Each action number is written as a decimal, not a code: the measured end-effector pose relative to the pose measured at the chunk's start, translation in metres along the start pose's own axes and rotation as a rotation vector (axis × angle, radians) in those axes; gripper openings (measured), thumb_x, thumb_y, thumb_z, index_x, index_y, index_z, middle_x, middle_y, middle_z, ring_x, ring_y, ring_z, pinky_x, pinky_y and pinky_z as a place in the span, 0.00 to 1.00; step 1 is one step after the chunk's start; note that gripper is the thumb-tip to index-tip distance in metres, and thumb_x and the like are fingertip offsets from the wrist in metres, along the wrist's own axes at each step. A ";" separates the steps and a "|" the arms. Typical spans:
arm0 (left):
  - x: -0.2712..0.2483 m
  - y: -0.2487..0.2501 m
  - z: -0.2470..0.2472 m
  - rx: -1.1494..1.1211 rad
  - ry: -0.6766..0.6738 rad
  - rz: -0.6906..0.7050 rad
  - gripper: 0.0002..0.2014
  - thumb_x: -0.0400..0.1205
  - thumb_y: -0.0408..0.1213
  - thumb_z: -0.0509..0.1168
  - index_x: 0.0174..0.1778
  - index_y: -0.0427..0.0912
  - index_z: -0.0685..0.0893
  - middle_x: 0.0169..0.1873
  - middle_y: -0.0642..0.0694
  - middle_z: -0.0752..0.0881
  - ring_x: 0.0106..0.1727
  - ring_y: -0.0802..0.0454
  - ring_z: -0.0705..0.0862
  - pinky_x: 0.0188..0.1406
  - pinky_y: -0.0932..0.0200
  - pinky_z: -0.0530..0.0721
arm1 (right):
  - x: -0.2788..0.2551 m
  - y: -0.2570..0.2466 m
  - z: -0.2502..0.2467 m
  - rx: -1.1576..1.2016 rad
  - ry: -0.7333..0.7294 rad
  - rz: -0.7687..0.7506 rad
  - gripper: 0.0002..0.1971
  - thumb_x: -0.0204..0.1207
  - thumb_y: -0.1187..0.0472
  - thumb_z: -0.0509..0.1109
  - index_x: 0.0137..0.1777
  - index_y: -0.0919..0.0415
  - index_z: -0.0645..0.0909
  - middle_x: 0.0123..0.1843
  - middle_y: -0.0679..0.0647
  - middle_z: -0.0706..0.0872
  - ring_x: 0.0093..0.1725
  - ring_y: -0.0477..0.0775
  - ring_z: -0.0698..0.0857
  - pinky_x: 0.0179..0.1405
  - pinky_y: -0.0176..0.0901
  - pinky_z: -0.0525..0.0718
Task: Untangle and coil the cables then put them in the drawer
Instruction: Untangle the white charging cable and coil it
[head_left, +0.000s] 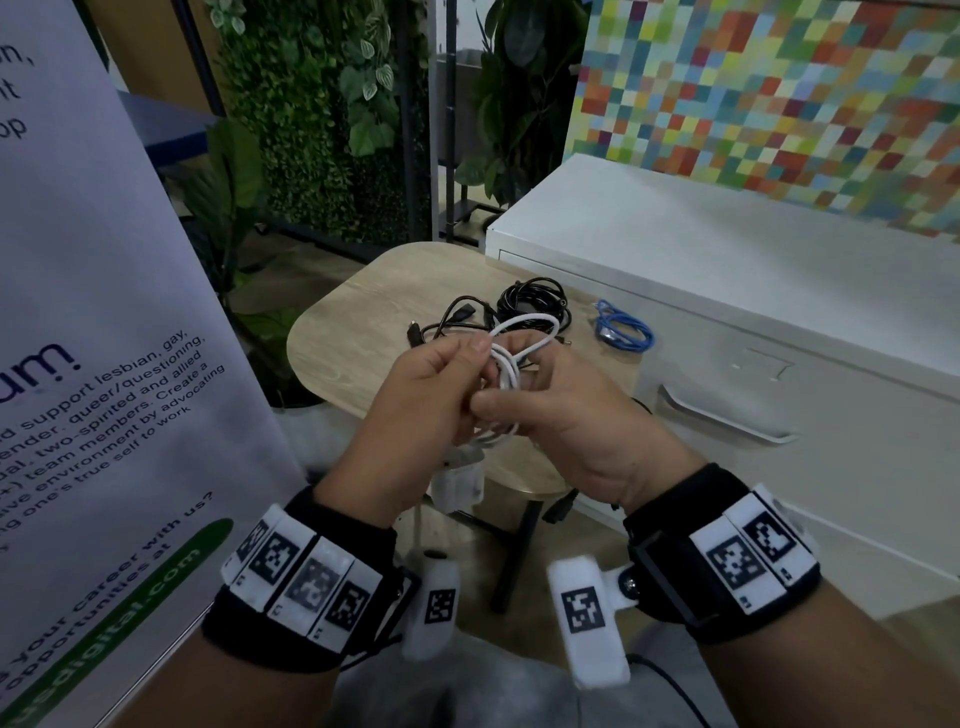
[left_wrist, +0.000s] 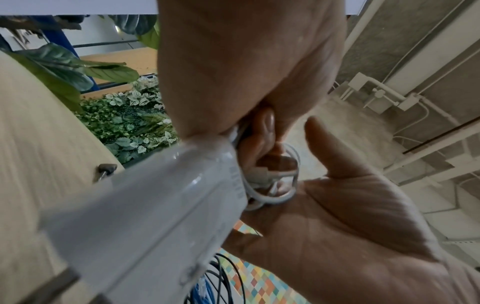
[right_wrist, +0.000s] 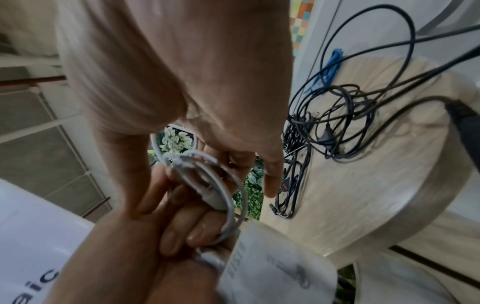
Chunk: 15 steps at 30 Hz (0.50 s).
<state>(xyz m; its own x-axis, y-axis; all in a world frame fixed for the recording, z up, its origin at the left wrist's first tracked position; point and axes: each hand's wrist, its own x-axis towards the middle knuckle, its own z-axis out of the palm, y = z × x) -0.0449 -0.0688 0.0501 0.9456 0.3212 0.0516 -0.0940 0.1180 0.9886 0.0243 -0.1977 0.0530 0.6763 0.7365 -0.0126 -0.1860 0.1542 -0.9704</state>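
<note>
Both hands hold a white cable in loose loops above the round wooden table. My left hand pinches a loop between thumb and forefinger. My right hand grips the bundle, its thumb pressed on the loops. The cable's white adapter brick hangs below the hands and shows large in the left wrist view, beside the loops. The right wrist view shows the loops across the left hand's fingers. The white drawer cabinet stands to the right, its drawer closed.
A tangle of black cables lies on the table beyond the hands, and a blue cable lies beside the cabinet. The drawer handle faces me. A printed banner stands on the left, with plants behind the table.
</note>
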 end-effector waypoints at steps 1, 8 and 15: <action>0.000 -0.002 0.001 0.002 0.009 -0.012 0.20 0.92 0.41 0.60 0.33 0.44 0.83 0.20 0.52 0.78 0.20 0.58 0.72 0.19 0.65 0.70 | 0.001 0.002 0.002 -0.018 0.004 -0.015 0.27 0.67 0.83 0.77 0.65 0.73 0.75 0.47 0.65 0.87 0.42 0.58 0.90 0.44 0.51 0.91; -0.001 -0.004 0.005 0.037 0.053 0.023 0.19 0.92 0.39 0.60 0.35 0.39 0.80 0.19 0.54 0.76 0.20 0.61 0.73 0.19 0.67 0.72 | 0.000 0.004 0.006 -0.055 0.109 -0.070 0.35 0.69 0.91 0.68 0.73 0.64 0.72 0.38 0.56 0.87 0.35 0.51 0.89 0.36 0.45 0.89; 0.003 -0.010 0.002 -0.096 0.049 -0.027 0.19 0.92 0.40 0.61 0.35 0.39 0.83 0.23 0.45 0.66 0.19 0.58 0.67 0.18 0.66 0.69 | 0.002 0.006 0.004 0.144 0.026 -0.055 0.38 0.74 0.92 0.60 0.76 0.58 0.71 0.39 0.59 0.82 0.33 0.52 0.89 0.32 0.47 0.88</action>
<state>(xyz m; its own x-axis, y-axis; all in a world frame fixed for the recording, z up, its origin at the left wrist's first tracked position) -0.0402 -0.0706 0.0407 0.9320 0.3622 0.0162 -0.1006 0.2154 0.9713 0.0220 -0.1924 0.0485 0.7063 0.7073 0.0314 -0.2472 0.2879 -0.9252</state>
